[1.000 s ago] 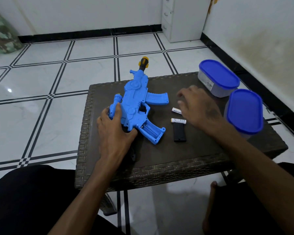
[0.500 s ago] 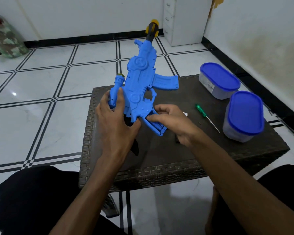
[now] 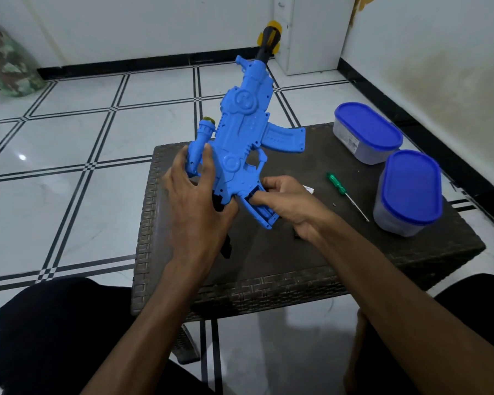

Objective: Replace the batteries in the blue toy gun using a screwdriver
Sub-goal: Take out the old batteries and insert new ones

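The blue toy gun (image 3: 241, 138) is tilted up off the table, its black and yellow muzzle pointing away from me. My left hand (image 3: 196, 195) grips it around the scope and rear body. My right hand (image 3: 287, 201) pinches the handle, where the battery compartment (image 3: 258, 209) lies open. The thumb is on its upper edge and the index finger is laid into it, and I cannot see a battery under the fingers. One white battery tip (image 3: 309, 190) peeks out behind that hand. The green-handled screwdriver (image 3: 337, 184) lies on the table to the right.
The dark woven table (image 3: 268, 283) also carries two grey tubs with blue lids, one at the right edge (image 3: 409, 186) and one further back (image 3: 367, 129). A tiny screw (image 3: 334, 205) lies beside the screwdriver shaft. My knees flank the table's near edge over the tiled floor.
My left hand has lifted the gun from flat on the table to a raised tilt. My right hand has left the batteries and gone to the open compartment, which uncovers the screwdriver.
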### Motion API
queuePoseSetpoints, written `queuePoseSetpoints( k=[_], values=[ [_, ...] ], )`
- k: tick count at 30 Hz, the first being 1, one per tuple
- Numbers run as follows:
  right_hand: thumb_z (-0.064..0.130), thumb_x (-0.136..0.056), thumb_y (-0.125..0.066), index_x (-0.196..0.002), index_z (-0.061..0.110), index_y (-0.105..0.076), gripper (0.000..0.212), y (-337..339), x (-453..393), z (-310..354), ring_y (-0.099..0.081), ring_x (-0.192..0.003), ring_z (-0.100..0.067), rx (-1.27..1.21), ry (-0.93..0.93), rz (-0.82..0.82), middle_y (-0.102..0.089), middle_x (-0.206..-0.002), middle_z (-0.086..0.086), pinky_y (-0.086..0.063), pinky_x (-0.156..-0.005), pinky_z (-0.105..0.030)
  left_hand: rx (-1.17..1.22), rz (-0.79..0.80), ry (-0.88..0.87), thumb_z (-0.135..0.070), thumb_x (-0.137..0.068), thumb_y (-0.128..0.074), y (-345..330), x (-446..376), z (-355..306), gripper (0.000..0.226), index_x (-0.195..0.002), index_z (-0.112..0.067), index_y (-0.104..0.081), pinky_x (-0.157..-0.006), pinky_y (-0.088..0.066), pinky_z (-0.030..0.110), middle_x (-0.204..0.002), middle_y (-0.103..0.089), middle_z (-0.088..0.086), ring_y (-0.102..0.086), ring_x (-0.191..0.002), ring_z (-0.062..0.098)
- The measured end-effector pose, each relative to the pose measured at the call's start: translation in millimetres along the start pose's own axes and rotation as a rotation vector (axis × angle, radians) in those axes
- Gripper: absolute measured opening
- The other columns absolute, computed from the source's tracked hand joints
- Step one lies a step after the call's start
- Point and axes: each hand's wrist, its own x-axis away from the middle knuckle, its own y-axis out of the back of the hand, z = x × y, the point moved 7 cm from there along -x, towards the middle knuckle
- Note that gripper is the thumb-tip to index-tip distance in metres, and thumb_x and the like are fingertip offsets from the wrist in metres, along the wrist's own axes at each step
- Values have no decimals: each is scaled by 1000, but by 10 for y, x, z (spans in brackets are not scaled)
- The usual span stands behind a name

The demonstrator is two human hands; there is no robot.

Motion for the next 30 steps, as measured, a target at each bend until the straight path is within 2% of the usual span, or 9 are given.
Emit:
queuePoseSetpoints(
  k=[4, 8, 13, 19, 22, 27, 30],
  values=[
    [2, -83, -65, -103, 10, -73, 23, 32, -7, -24, -70, -80, -11, -6, -6, 7, -77, -95, -6, -55, -75, -26, 19, 3, 17, -39, -79, -68, -33, -2, 11, 83, -150, -21, -31, -105, -25, 28, -149, -29, 14, -31, -133, 32],
    [8, -88, -69, -112, 9, -70, 25, 38, -25, -51, -70, -95, -12, -35, -16, 65, -75, -104, -2, -55, -84, -25, 31, 7, 43, -45, -79, -64, -34, 24, 37, 83, -150, -22, -30, -106, -31, 36, -149, -29, 15, -31, -133, 33],
    [7, -91, -65, -111, 8, -69, 21, 22, -45, -98, -70, -81, -6, -70, -7, 28, -74, -95, -1, -54, -71, -17, 35, 9, 33, -43, -79, -64, -54, 26, 48, 82, -150, -21, -30, -106, -27, 34, -148, -30, 17, -31, -133, 33],
    [7, -86, -70, -117, 5, -68, 31, -33, -73, -141, -71, -98, -18, -46, -12, 77, -74, -107, -8, -56, -87, -29, 43, 22, 48, -33, -78, -73, -89, 74, 94, 86, -151, -20, -30, -103, -26, 28, -150, -28, 17, -29, -134, 34],
    [6, -88, -68, -118, 4, -67, 30, -41, -86, -175, -70, -99, -18, -47, -13, 84, -73, -109, -8, -56, -87, -29, 45, 31, 43, -33, -77, -74, -106, 82, 118, 86, -151, -20, -30, -104, -30, 32, -150, -28, 18, -30, -134, 34],
    [7, -89, -67, -113, 7, -70, 25, -25, -99, -219, -71, -93, -15, -31, -35, 50, -75, -104, -5, -57, -84, -28, 67, 42, 60, -35, -78, -73, -128, 103, 105, 86, -151, -23, -29, -101, -18, 18, -150, -27, 15, -29, -135, 32],
    [9, -86, -69, -105, 10, -73, 19, -9, -105, -234, -72, -88, -15, -25, -43, 9, -76, -97, -5, -58, -82, -29, 70, 45, 71, -37, -79, -72, -141, 108, 94, 85, -151, -23, -29, -100, -19, 20, -151, -27, 15, -29, -135, 32]
  ],
)
